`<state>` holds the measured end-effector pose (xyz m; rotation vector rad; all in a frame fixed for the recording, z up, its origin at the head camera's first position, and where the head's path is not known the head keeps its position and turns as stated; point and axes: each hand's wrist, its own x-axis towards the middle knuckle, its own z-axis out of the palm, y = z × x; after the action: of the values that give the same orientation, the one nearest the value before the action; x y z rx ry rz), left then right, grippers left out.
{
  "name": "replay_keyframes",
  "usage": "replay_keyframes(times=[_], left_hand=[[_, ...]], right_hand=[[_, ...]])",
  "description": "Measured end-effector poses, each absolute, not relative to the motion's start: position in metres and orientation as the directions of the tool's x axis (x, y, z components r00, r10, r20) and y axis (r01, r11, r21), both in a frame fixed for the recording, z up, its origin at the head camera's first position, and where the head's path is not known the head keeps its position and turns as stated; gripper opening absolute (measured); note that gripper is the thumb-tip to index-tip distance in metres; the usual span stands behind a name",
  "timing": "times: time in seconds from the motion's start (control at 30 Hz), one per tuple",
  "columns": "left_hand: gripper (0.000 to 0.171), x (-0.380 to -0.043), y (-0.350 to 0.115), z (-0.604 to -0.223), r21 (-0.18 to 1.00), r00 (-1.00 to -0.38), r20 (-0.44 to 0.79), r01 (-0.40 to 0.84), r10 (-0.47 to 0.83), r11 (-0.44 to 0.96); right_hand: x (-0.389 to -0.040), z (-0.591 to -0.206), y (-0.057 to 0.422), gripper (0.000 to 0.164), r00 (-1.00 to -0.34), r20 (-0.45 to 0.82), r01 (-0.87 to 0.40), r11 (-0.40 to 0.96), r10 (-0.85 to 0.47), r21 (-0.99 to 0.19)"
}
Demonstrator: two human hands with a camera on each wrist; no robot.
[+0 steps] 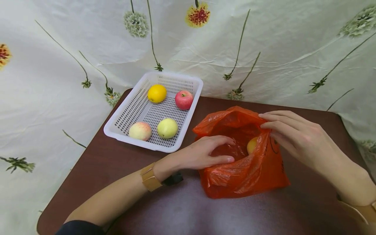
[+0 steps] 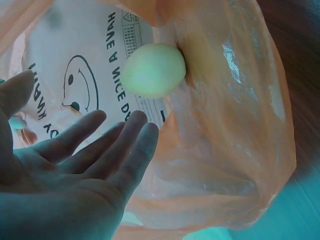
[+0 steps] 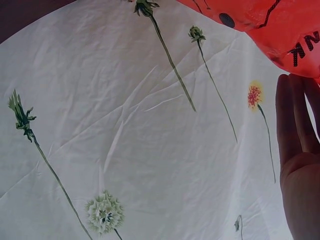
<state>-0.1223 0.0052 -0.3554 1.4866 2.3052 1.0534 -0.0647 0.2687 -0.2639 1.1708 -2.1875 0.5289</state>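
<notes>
**Left hand inside a red plastic bag, right hand at its rim**

At left on a dark brown table (image 1: 97, 169), a white slotted basket (image 1: 154, 112) holds a pale peach (image 1: 140, 131), a yellow-orange fruit (image 1: 157, 93), a pale green fruit (image 1: 167, 128) and a red apple (image 1: 184, 100). Right of it, the person's left hand (image 1: 202, 152) reaches into the mouth of a red bag (image 1: 243, 179), fingers loosely spread, gripping nothing. A round yellow fruit (image 1: 251, 146) lies inside, toward the bag's right side, apart from those fingertips in the left wrist view. At far right, the right hand's (image 1: 305, 133) nearly straight fingers touch the rim; whether its thumb pinches the film is hidden.

For good handling, the right hand should steady the rim and keep the mouth wide, while the left moves slowly, without snagging the thin, slack film.
</notes>
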Motion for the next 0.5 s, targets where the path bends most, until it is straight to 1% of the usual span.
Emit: replay_keyframes(times=[0.3, 0.5], left_hand=[[0.048, -0.118, -0.006, -0.354, 0.668, -0.474, 0.178, 0.702, 0.863, 0.248], [0.045, -0.115, -0.014, -0.349, 0.68, -0.462, 0.204, 0.701, 0.863, 0.215]], right_hand=[[-0.063, -0.261, 0.269, 0.036, -0.434, 0.656, -0.842, 0.537, -0.618, -0.051], [-0.063, -0.261, 0.269, 0.034, -0.43, 0.658, -0.844, 0.533, -0.618, -0.05]])
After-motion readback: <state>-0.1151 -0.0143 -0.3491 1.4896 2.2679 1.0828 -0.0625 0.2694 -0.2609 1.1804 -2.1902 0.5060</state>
